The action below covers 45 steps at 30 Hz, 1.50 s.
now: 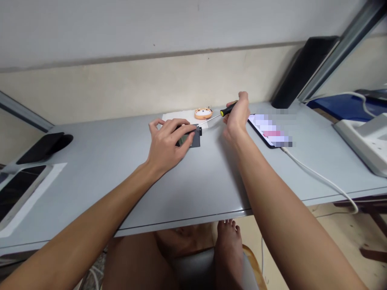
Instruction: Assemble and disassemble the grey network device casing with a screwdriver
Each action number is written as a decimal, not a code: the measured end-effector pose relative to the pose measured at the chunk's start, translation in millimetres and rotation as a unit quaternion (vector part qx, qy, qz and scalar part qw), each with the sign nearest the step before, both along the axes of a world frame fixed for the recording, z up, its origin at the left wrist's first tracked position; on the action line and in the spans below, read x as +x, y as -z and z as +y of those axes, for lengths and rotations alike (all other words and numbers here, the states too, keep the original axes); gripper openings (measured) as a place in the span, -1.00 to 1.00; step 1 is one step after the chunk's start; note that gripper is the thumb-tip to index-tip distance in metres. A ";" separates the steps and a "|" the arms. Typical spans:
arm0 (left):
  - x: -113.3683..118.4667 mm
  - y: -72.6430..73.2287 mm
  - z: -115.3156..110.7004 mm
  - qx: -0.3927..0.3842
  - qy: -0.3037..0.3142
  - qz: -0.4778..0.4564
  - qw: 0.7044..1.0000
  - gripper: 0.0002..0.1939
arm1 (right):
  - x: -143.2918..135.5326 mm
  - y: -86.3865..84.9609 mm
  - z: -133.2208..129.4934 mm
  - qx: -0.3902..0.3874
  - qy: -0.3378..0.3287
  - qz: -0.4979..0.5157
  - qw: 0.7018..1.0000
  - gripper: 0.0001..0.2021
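Left hand (166, 145), frame center: fingers holding dark device (196, 141). Right hand (238, 117), right of center: fingers closed round screwdriver (224, 112), tip at device's upper-right corner.

I see a slim, bare left forearm (121, 203) and equally bare right forearm (269, 183), a bare left hand (167, 141) and right hand (238, 119), and, below the worktop's (187, 189) front edge, a bare thigh (133, 257) and foot (229, 251)

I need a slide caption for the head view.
Left hand rests on a small dark device while the right hand points a screwdriver toward its corner.
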<state>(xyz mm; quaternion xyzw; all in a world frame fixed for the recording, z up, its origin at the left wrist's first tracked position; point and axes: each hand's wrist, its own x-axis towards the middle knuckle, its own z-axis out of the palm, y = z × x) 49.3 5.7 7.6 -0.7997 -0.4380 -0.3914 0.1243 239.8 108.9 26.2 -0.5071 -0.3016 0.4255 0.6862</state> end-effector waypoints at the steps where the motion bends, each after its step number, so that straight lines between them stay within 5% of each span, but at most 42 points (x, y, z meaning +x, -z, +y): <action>1: -0.3 -0.2 0.2 0.001 0.001 0.002 1.000 -0.81 | 0.4 -1.6 -1.1 -0.006 0.006 0.005 1.000 -0.54; 17: 0.7 -7.2 -3.3 0.026 0.022 0.039 0.999 -0.83 | -1.9 -25.9 -24.9 -0.093 0.036 0.214 0.972 -0.66; 45: -14.4 -16.4 -5.5 -0.063 0.065 0.010 0.996 -0.70 | -0.3 -21.7 -21.7 -0.105 0.024 0.204 0.973 -0.66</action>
